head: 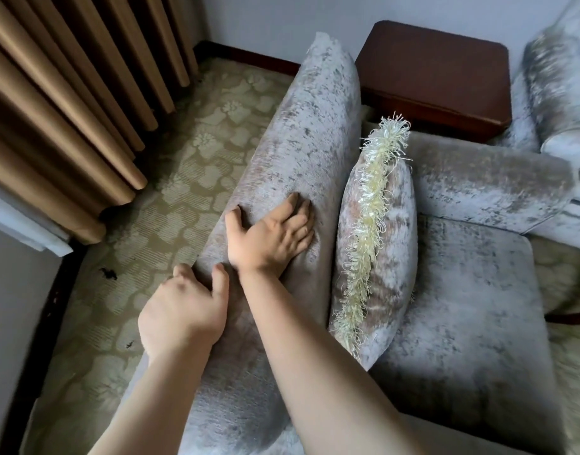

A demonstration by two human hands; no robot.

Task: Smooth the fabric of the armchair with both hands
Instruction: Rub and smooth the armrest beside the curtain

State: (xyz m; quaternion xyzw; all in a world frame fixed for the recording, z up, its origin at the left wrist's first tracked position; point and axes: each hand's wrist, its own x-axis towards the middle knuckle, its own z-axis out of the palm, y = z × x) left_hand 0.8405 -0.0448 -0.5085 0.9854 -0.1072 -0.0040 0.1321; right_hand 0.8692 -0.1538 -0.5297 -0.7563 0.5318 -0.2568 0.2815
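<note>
Two hands on one armchair (301,133) back.
Left hand (183,310) curled over edge; right hand (272,231) flat, spread; one fringed cushion (377,244).

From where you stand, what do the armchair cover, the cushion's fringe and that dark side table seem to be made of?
Armchair: looks like crushed velvet or chenille, a grey-silver pile with a mottled sheen. Cushion's fringe: glossy cream threads, probably synthetic or silky yarn, loose and looped. Side table: appears to be reddish-brown wood or veneer, smooth with a low gloss.

No readable txt, labels, brands, nos. or signs anywhere: none on armchair (301,133), cushion (377,244), curtain (68,103), carpet (170,198) or far wood surface (436,73).
</note>
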